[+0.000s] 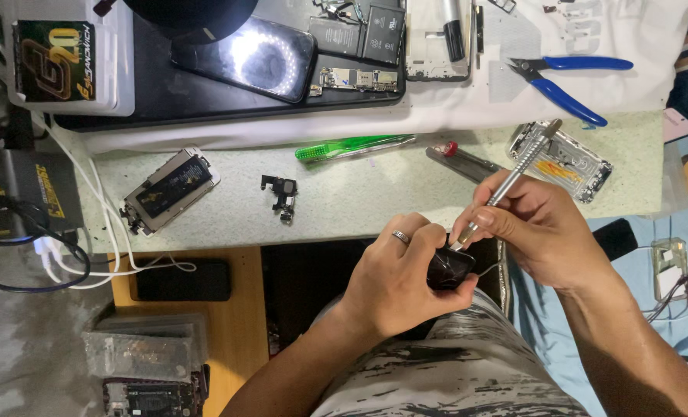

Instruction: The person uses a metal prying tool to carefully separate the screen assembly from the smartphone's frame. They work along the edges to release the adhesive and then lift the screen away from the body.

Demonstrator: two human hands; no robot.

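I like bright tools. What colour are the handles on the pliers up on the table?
Blue. The pliers have blue handles, seen in the head view.

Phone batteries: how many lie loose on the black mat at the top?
2: one black battery and a second battery side by side, right of the dark phone. Others may be hidden inside devices.

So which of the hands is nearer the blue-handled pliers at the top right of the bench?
Right. The right hand sits just below the blue-handled pliers; the left hand is lower and further left.
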